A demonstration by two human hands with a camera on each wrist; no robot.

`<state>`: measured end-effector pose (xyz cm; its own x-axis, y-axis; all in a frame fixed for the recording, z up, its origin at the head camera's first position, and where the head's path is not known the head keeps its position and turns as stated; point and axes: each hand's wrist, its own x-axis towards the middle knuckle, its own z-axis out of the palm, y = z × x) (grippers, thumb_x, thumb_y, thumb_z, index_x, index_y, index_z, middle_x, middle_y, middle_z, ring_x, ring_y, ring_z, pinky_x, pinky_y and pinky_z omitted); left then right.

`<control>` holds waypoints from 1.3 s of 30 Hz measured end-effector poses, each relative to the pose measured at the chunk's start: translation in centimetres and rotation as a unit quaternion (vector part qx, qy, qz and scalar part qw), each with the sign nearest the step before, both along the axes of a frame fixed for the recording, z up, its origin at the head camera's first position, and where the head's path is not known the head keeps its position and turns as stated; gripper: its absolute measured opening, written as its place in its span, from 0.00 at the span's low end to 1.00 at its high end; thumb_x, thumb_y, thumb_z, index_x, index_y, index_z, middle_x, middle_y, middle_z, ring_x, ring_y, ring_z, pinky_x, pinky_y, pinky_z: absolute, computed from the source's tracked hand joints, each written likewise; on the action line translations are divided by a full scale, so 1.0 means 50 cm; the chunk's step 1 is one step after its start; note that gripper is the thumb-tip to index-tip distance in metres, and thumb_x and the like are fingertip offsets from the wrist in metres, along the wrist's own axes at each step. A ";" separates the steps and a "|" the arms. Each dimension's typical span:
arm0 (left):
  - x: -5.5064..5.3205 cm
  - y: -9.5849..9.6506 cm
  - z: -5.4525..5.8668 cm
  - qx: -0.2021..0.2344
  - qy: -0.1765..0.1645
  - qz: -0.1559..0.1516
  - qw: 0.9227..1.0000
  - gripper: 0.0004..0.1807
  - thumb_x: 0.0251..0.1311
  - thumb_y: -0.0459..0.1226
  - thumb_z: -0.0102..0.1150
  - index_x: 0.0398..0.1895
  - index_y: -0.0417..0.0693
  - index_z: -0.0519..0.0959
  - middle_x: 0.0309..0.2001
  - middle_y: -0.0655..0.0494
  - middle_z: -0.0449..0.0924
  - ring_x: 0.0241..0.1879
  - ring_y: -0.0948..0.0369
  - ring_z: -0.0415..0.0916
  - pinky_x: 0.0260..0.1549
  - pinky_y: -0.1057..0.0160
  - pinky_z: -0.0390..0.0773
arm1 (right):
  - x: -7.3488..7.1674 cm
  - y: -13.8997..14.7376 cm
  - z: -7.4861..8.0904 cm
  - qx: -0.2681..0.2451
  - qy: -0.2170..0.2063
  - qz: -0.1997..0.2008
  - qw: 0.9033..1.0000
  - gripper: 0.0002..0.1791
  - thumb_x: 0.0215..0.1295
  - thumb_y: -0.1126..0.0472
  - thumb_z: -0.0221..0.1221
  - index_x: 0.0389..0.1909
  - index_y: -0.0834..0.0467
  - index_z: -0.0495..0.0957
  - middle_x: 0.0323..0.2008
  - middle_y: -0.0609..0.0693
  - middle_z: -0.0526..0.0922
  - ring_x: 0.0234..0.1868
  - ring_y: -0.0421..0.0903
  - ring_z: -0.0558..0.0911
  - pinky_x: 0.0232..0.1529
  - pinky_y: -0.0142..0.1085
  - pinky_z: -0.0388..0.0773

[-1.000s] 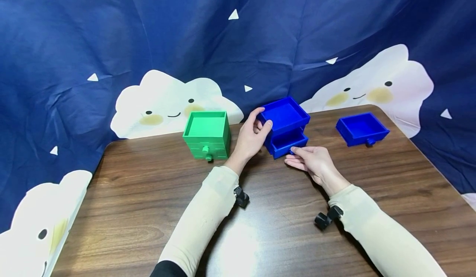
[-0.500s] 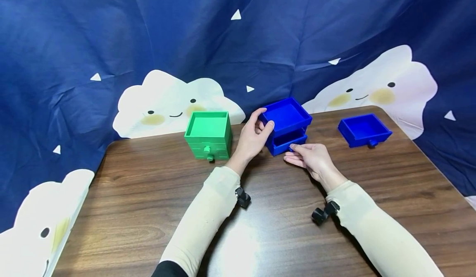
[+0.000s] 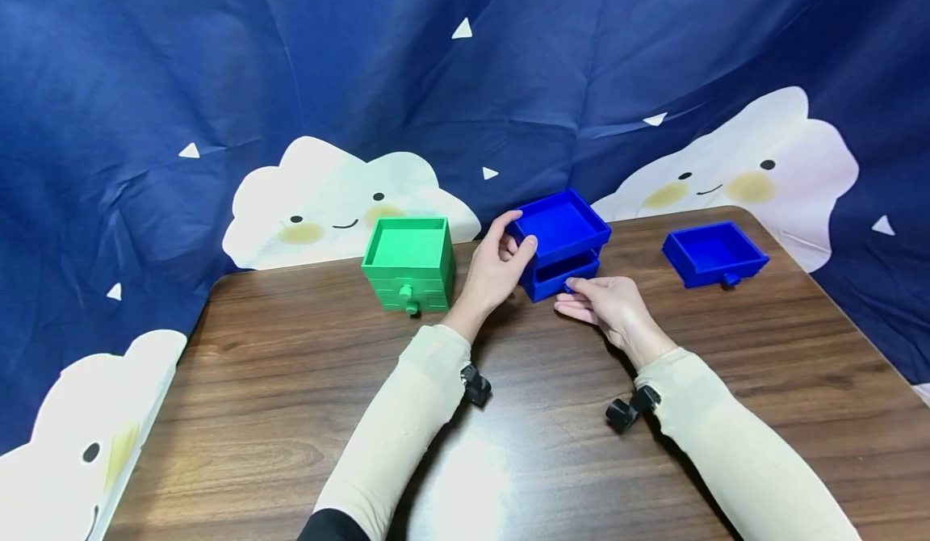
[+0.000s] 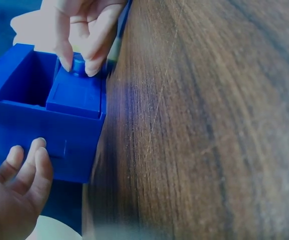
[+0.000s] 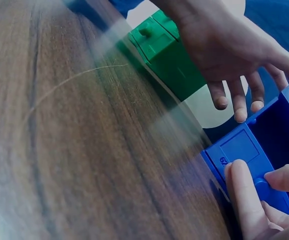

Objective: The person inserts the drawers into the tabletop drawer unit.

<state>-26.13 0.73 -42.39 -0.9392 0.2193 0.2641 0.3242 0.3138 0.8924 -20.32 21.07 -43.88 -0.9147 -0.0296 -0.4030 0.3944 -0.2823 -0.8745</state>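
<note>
A small blue cabinet (image 3: pixel 559 222) with a tray-like top stands near the table's far edge. Its upper slot is an open gap; below it a blue drawer (image 3: pixel 546 285) sits in the lower slot, its front nearly level with the cabinet in the left wrist view. My left hand (image 3: pixel 496 266) holds the cabinet by its left side, thumb at the front and fingers along the side. At the drawer's front, my right hand (image 3: pixel 610 307) pinches the round knob (image 5: pixel 262 189) between thumb and fingers. A second blue drawer (image 3: pixel 715 254) lies apart on the right, upright and with its knob towards me.
To the left of my left hand is a green cabinet (image 3: pixel 408 266) with two knobs on its front. The wooden table (image 3: pixel 291 412) ends at a blue cloth (image 3: pixel 363 65) with white clouds, hanging behind it.
My right hand has moved slightly away from me, and the lower blue drawer has slid further into the cabinet. The left hand keeps its hold. The view has shifted slightly.
</note>
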 end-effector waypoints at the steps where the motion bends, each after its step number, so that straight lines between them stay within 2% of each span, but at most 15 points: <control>1: 0.000 0.000 0.000 0.000 -0.001 0.000 1.000 0.28 0.76 0.46 0.61 0.77 0.57 0.72 0.38 0.61 0.71 0.33 0.66 0.69 0.38 0.70 0.71 | 0.000 0.001 -0.001 0.002 0.000 0.001 1.000 0.09 0.82 0.67 0.56 0.51 0.70 0.76 0.28 0.54 0.92 0.33 0.43 0.93 0.45 0.35 0.90; 6: 0.001 0.000 0.001 -0.002 -0.005 0.000 1.000 0.28 0.76 0.46 0.61 0.77 0.58 0.72 0.38 0.61 0.70 0.34 0.66 0.69 0.38 0.70 0.70 | 0.010 0.011 0.000 0.021 0.006 0.008 1.000 0.13 0.82 0.64 0.56 0.56 0.71 0.75 0.30 0.53 0.92 0.34 0.43 0.94 0.46 0.35 0.90; 16: -0.002 -0.001 -0.001 0.011 -0.008 -0.003 1.000 0.28 0.76 0.47 0.61 0.77 0.58 0.72 0.39 0.57 0.71 0.33 0.65 0.68 0.38 0.69 0.70 | 0.046 0.042 0.009 0.021 0.041 0.014 0.999 0.20 0.82 0.65 0.57 0.63 0.77 0.72 0.33 0.51 0.93 0.37 0.42 0.94 0.46 0.36 0.90; 20: -0.003 0.000 -0.003 0.010 -0.007 -0.006 1.000 0.28 0.76 0.47 0.61 0.77 0.58 0.72 0.39 0.57 0.71 0.34 0.65 0.68 0.38 0.69 0.70 | 0.057 0.050 0.014 0.038 0.052 0.018 0.998 0.26 0.82 0.64 0.57 0.69 0.79 0.67 0.34 0.50 0.93 0.37 0.41 0.93 0.46 0.36 0.90; 24: -0.001 0.001 -0.002 0.009 -0.005 -0.007 1.000 0.28 0.76 0.47 0.61 0.76 0.57 0.72 0.39 0.57 0.71 0.34 0.65 0.68 0.38 0.69 0.70 | 0.067 0.057 0.014 0.074 0.065 0.024 0.995 0.28 0.82 0.63 0.57 0.70 0.80 0.66 0.34 0.47 0.93 0.36 0.41 0.93 0.45 0.37 0.91; 30: -0.002 0.001 -0.003 0.014 -0.001 -0.006 1.000 0.28 0.76 0.46 0.62 0.76 0.56 0.72 0.37 0.60 0.70 0.33 0.65 0.68 0.38 0.69 0.69 | 0.084 0.077 0.014 0.120 0.097 0.011 0.988 0.27 0.82 0.62 0.58 0.67 0.80 0.69 0.34 0.44 0.93 0.35 0.40 0.94 0.43 0.37 0.91; 35: -0.001 0.001 -0.003 0.023 0.002 -0.008 1.000 0.28 0.76 0.46 0.62 0.76 0.55 0.73 0.37 0.60 0.70 0.33 0.65 0.68 0.38 0.69 0.69 | 0.096 0.097 0.013 0.122 0.134 -0.012 0.983 0.15 0.80 0.63 0.60 0.56 0.73 0.79 0.33 0.45 0.94 0.33 0.41 0.94 0.41 0.36 0.91; 39: 0.000 0.001 -0.001 0.025 -0.001 -0.008 1.000 0.28 0.76 0.46 0.62 0.76 0.56 0.73 0.37 0.58 0.70 0.34 0.64 0.68 0.38 0.69 0.69 | 0.104 0.109 0.012 0.132 0.150 -0.021 0.980 0.10 0.80 0.63 0.60 0.51 0.67 0.82 0.33 0.45 0.94 0.33 0.41 0.93 0.40 0.36 0.91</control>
<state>-26.13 0.80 -42.46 -0.9360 0.2206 0.2742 0.3278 0.2627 0.9075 -15.11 26.54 -43.28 -0.9914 0.0800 -0.1034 0.1003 -0.0412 -0.9941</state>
